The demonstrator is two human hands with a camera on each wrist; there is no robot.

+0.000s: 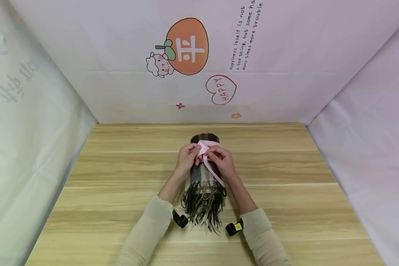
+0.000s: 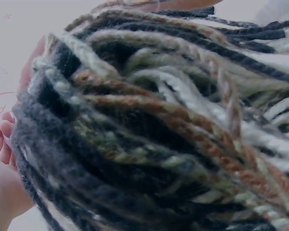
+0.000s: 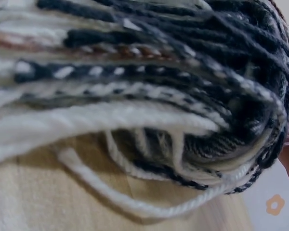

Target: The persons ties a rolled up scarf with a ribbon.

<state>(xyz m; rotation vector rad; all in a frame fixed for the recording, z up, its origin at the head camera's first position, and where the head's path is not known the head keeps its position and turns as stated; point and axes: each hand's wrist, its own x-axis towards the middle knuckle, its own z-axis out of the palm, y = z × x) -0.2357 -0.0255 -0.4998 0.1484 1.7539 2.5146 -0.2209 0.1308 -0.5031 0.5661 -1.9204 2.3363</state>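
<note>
A rolled plaid scarf [image 1: 197, 175] in black, grey, brown and cream lies upright in the head view, its fringe [image 1: 204, 210] toward the person. A pink ribbon [image 1: 208, 143] goes round its upper part, and one loose tail hangs down the right side. With thumb and fingers the left hand [image 1: 186, 159] pinches the ribbon at its gathered middle. Close beside it, the right hand [image 1: 225, 162] pinches another part of the ribbon. Braided fringe strands [image 2: 159, 125] fill the left wrist view, hiding most of the hands. Fringe [image 3: 135, 91] also covers much of the right wrist view.
The scarf lies on a wood-grain table [image 1: 119, 184]. A white printed backdrop [image 1: 136, 99] rises behind the table's far edge, and white sheets [image 1: 369, 129] hang at both sides. Black wrist cameras [image 1: 231, 229] sit by the beige sleeves [image 1: 262, 232].
</note>
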